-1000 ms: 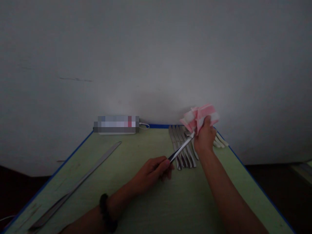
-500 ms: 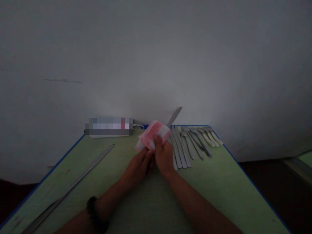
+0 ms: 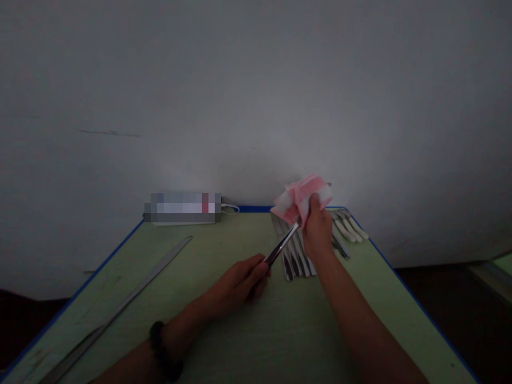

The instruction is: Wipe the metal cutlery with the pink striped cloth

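Note:
My left hand (image 3: 242, 282) is closed around the handle end of a metal table knife (image 3: 282, 244), which slants up and to the right. Folded over the knife's far part is a pink and white cloth (image 3: 306, 198), gripped by my right hand (image 3: 319, 234) with the thumb on top. Only a bit of the tip shows beyond the cloth. Below my right hand several table knives (image 3: 291, 258) lie side by side. Some metal cutlery (image 3: 341, 248) just right of my wrist is partly hidden, and several white-handled pieces (image 3: 347, 229) lie farther right.
A long, dull metal strip or blade (image 3: 140, 286) lies slanted along the left side of the green table (image 3: 224, 341). At the back left is a pixelated box-like object (image 3: 184, 209) with a white cable (image 3: 231, 206). A grey wall (image 3: 256, 106) stands behind the table.
My right hand and the cloth have moved right and up along the knife, away from my left hand. The handle part now shows between my hands, and the blade is mostly covered.

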`<control>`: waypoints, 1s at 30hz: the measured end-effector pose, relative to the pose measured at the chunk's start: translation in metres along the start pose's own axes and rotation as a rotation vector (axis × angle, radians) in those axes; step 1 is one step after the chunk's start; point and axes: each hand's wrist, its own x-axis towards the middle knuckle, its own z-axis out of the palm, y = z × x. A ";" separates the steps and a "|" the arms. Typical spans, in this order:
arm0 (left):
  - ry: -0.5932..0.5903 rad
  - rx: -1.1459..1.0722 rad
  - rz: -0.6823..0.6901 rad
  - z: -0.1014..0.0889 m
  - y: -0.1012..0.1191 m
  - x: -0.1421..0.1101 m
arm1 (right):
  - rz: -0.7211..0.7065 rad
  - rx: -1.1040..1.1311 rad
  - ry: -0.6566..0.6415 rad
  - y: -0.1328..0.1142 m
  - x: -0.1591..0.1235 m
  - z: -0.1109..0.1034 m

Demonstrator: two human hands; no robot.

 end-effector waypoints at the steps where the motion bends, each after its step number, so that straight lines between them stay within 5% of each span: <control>1: -0.026 -0.007 -0.001 0.000 0.000 -0.001 | -0.008 0.019 0.019 -0.003 0.005 -0.004; 7: -0.105 -0.004 0.016 -0.005 0.002 -0.002 | -0.059 0.112 0.125 -0.014 0.022 -0.014; 15: -0.019 -0.041 -0.015 -0.003 -0.008 0.002 | -0.094 -0.060 0.120 -0.018 0.006 -0.006; 23: 0.180 0.017 0.026 -0.001 -0.008 0.005 | -0.072 -0.301 -0.133 0.008 -0.049 0.023; 30: 0.391 0.387 0.131 -0.003 -0.009 0.006 | 0.003 -0.225 -0.244 0.028 -0.072 0.033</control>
